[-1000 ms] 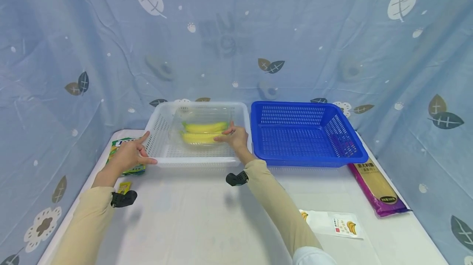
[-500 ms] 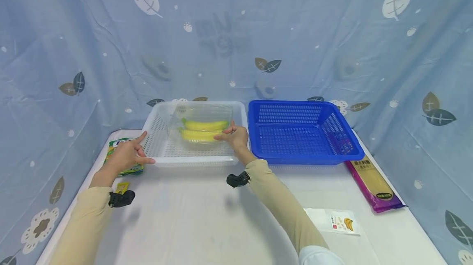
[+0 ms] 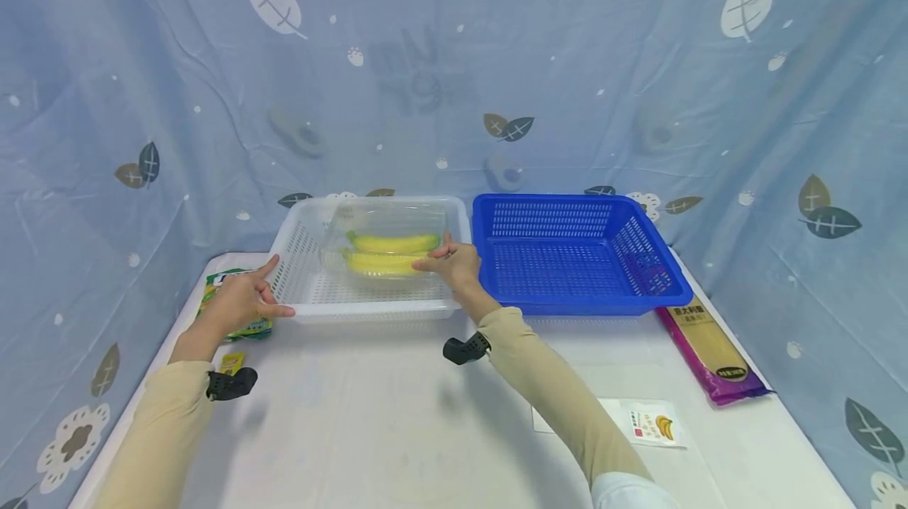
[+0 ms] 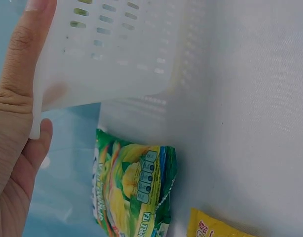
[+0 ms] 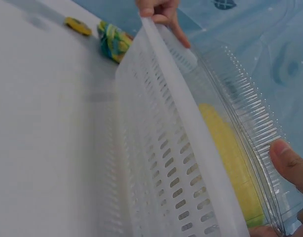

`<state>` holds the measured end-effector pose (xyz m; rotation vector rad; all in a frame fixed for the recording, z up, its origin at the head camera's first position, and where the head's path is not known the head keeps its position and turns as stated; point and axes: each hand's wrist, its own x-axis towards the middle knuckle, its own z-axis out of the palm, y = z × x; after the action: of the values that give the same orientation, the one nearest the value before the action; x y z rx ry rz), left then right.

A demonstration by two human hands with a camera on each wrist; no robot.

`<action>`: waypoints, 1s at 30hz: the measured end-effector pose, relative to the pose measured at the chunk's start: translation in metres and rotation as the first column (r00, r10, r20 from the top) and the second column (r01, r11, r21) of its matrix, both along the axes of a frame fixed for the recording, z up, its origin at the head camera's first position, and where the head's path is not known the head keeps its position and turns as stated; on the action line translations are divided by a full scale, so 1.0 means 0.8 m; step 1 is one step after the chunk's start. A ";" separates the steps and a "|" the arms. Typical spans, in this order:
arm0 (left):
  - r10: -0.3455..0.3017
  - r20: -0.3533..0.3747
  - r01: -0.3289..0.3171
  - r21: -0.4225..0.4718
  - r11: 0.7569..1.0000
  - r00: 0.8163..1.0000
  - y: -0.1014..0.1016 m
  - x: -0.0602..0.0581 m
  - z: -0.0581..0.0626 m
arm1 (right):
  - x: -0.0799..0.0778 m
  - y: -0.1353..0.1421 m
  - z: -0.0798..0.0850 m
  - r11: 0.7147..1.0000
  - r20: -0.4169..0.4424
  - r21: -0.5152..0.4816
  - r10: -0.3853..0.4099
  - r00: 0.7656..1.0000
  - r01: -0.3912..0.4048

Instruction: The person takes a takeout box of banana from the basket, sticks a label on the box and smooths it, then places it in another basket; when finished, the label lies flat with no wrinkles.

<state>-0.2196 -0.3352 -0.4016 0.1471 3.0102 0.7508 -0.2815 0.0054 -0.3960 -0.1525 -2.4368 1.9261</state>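
Observation:
A white perforated basket [image 3: 376, 307] stands at the back left. Inside it is a clear plastic box [image 3: 411, 217] with two yellow bananas [image 3: 393, 244] in it. My right hand [image 3: 457, 269] pinches the right end of this box; its thumb lies on the clear wall in the right wrist view, the other fingers partly hidden. With thumb and fingers either side of the rim, my left hand [image 3: 241, 300] grips the basket's left end. In the left wrist view the left hand [image 4: 18, 94] shows close against the white rim.
A blue basket [image 3: 567, 309] adjoins on the right, a purple spaghetti packet [image 3: 712, 351] partly behind its front corner. A white pouch [image 3: 649, 421] with a banana picture lies at front right. Green tea packets [image 4: 132, 182] and a small yellow packet [image 4: 215, 228] lie by my left hand.
The head view has turned slightly, so the baskets sit further left in it. My right hand and the clear box have shifted a little right relative to the white basket; my left hand stays on the rim.

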 end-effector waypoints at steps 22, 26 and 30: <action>0.000 0.022 0.000 0.014 1.000 1.000 0.003 0.001 0.002 | 0.017 0.022 0.038 0.999 0.017 0.015 0.048 0.999 -0.048; 0.001 0.023 -0.002 0.013 1.000 1.000 0.002 0.000 0.001 | 0.018 0.024 0.042 0.998 0.019 0.008 0.061 0.998 -0.061; -0.007 0.011 0.007 0.008 1.000 1.000 0.001 0.000 0.000 | 0.023 0.026 0.047 0.997 0.016 0.002 0.075 0.997 -0.075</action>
<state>-0.2197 -0.3343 -0.4017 0.1527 2.9949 0.7601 -0.2632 0.0262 -0.3586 -0.0778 -2.4902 1.9582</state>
